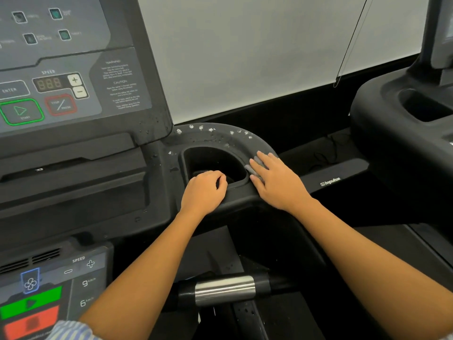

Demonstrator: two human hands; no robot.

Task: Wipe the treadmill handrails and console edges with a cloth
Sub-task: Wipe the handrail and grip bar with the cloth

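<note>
Gym treadmill console [73,94], cup-holder rim [220,137] spray-beaded. Right grip [277,182], fingers [266,159] spread flat, presses grey cloth [253,169] onto rim's right edge to wipe; left grip [203,190] curls over near edge, prob. bracing.

Pale roller blind [245,57] with thin cord [349,45] — neighbouring black machine [404,133] at right

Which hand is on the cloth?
The right hand, fingers flat on the grey cloth at the cupholder rim; the left hand grips the near rim bare.
</note>
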